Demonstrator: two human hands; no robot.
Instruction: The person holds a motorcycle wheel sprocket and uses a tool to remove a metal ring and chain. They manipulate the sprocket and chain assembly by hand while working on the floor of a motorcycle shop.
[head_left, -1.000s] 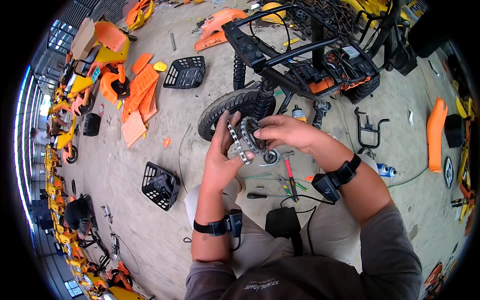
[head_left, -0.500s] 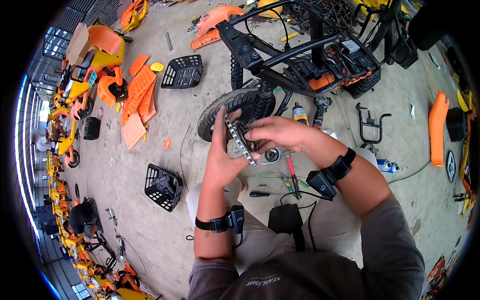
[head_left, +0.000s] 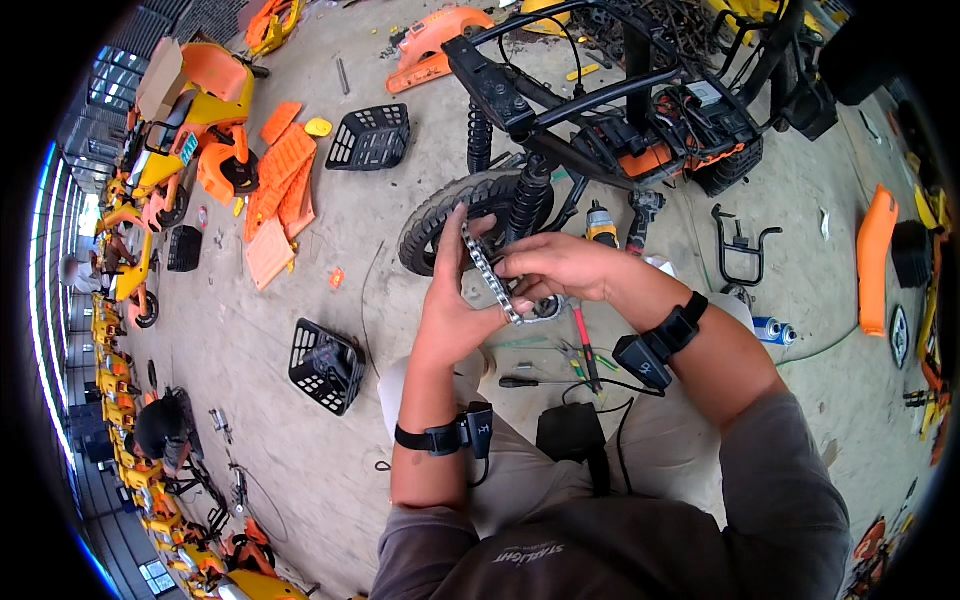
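A silver metal roller chain [head_left: 487, 272] runs slantwise between my hands, above my knees. My left hand [head_left: 452, 305] holds it along the palm side, with the fingers pointing up and the thumb at the chain's lower end. From the right, my right hand [head_left: 565, 268] reaches in with bent fingers and grips the chain's near side. Part of the chain and the right fingertips are hidden behind the hands. Beyond them stands a black scooter frame [head_left: 560, 120] with its rear wheel [head_left: 425, 225] and a shock absorber [head_left: 528, 205].
A yellow-and-black power tool [head_left: 601, 225], a dark power tool [head_left: 645, 215], red-handled pliers [head_left: 586, 340] and a screwdriver [head_left: 520, 382] lie nearby. A black basket [head_left: 326, 368] stands left, another [head_left: 368, 137] farther off. Orange panels [head_left: 280, 180] and spray cans [head_left: 775, 331] flank me.
Both hands and the chain have shifted slightly to the right in view. The right fingers have moved a little along the chain. The surroundings shift slightly with the camera.
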